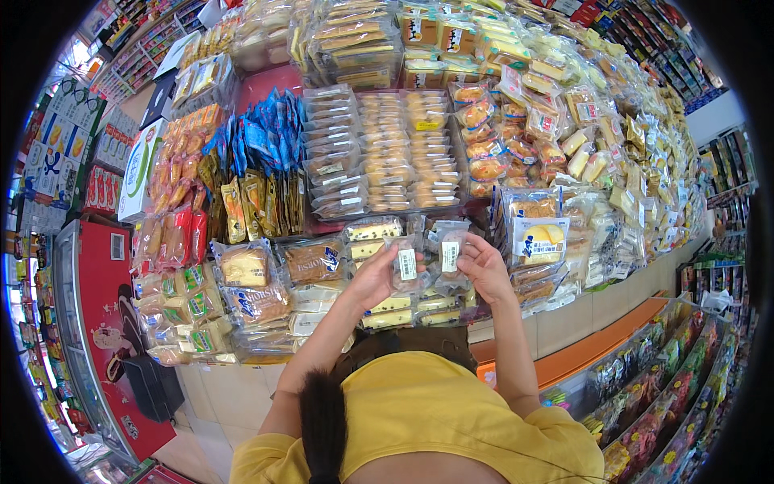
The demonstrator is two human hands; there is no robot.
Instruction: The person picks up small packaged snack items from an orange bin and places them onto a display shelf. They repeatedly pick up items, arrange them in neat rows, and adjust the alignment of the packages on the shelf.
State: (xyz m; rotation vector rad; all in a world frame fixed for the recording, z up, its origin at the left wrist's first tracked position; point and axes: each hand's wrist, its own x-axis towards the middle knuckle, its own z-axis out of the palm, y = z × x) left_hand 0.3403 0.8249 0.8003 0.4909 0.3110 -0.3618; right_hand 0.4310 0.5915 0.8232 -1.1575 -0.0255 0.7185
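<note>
In the head view my left hand (376, 279) holds a clear-wrapped round pastry packet (406, 266) with a white printed label. Close on its right, my right hand (482, 269) grips a similar clear packet (450, 254) by its right edge, also bearing a white label. The two packets are upright, side by side, above packs of pale cake slices with dark bits (387, 319). What lies directly under the packets is partly hidden. Beyond them stand columns of clear-wrapped pastries (329, 145) and golden round buns (384, 151).
Blue packets (266, 133) and brown-gold packets (257, 206) stand at the left. Wrapped sliced bread (245, 269) lies at the near left. Heaped wrapped cakes (580, 139) fill the right side. A black suitcase (151, 387) stands on the floor, and an orange-edged shelf (604, 339) is at the right.
</note>
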